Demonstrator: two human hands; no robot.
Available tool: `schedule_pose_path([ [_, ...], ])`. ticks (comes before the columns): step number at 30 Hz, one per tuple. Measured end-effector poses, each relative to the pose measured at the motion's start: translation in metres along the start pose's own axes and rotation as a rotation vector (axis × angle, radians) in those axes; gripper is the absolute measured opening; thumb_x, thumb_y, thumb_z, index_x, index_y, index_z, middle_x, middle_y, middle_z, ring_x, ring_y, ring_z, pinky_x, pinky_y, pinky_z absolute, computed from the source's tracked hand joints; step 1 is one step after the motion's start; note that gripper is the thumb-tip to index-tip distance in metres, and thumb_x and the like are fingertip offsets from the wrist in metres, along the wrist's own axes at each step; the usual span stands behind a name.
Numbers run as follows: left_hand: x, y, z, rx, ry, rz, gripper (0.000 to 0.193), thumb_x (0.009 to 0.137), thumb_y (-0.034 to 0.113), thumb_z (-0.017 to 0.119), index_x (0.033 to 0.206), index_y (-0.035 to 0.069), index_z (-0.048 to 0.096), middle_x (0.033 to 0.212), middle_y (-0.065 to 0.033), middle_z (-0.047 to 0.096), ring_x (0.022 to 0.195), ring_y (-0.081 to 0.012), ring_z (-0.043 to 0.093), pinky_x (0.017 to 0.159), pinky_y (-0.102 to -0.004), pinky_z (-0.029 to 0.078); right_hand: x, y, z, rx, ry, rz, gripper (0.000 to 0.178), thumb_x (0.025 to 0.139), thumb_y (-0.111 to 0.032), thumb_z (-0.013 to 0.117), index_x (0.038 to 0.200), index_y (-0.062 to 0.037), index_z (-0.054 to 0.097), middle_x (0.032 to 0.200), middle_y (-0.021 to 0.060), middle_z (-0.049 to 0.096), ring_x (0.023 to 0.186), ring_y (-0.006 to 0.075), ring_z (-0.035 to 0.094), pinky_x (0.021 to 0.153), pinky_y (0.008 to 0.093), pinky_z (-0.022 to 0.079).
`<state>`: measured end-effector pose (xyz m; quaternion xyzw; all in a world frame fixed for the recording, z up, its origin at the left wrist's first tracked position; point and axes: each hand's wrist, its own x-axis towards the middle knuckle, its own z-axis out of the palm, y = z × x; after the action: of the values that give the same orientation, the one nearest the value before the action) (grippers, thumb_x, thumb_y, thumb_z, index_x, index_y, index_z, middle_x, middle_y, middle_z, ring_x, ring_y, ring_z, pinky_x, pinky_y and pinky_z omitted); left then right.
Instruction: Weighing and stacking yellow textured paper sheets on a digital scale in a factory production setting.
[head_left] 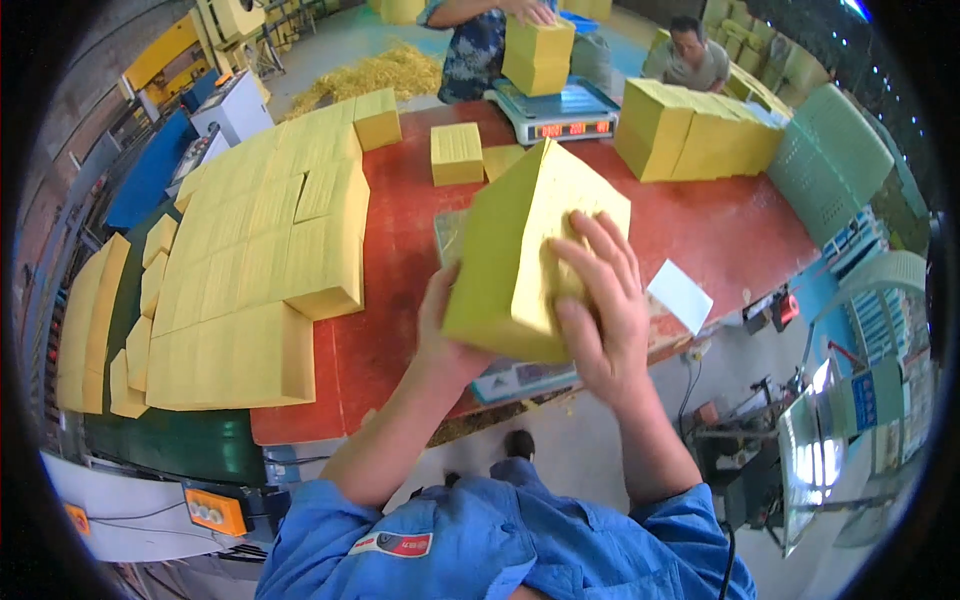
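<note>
A thick stack of yellow paper (497, 255) is held up, tilted, in front of me over the near part of the red table (395, 235). My left hand (445, 330) grips its lower left side, the fingers partly hidden beneath it. Against the right face lies my right hand (607, 315), its fingers spread and its palm pressing on the paper, so the stack sits between both hands. Behind it a smaller yellow paper stack (456, 154) stands on the table. Partly covered by the held stack is a scale (530, 381) at the table's near edge.
Rows of yellow paper stacks (240, 240) fill the left side. A digital scale (560, 115) at the back carries yellow stacks, with a co-worker's hand (530, 12) on top. More stacks (690, 135) and a green plastic chair (835, 165) are at right. A white sheet (681, 296) lies near the edge.
</note>
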<state>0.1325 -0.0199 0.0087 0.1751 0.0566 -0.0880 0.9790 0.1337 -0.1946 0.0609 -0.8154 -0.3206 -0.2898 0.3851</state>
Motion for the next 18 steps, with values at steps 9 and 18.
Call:
schedule_pose_path([
  [9,0.099,-0.046,-0.04,0.149,0.244,0.019,0.041,0.099,0.035,0.046,0.121,0.003,0.054,0.109,-0.013,0.064,0.098,-0.0248,0.064,0.087,-0.0401,0.054,0.056,0.139,0.015,0.156,-0.359,0.122,0.032,0.082,-0.009,0.061,0.113,-0.0026,0.064,0.129,0.0179,0.057,0.128,0.036,0.047,0.106,0.0416,0.038],
  [18,0.014,0.156,-0.099,2.333,1.106,0.716,0.082,0.088,0.059,0.054,0.139,-0.003,0.04,0.143,-0.0288,0.04,0.136,-0.0389,0.036,0.112,-0.0475,0.03,0.056,0.113,0.023,-0.098,-0.506,-0.036,0.041,0.078,-0.005,0.059,0.119,-0.0037,0.061,0.135,0.0182,0.053,0.134,0.0381,0.04,0.111,0.0473,0.029],
])
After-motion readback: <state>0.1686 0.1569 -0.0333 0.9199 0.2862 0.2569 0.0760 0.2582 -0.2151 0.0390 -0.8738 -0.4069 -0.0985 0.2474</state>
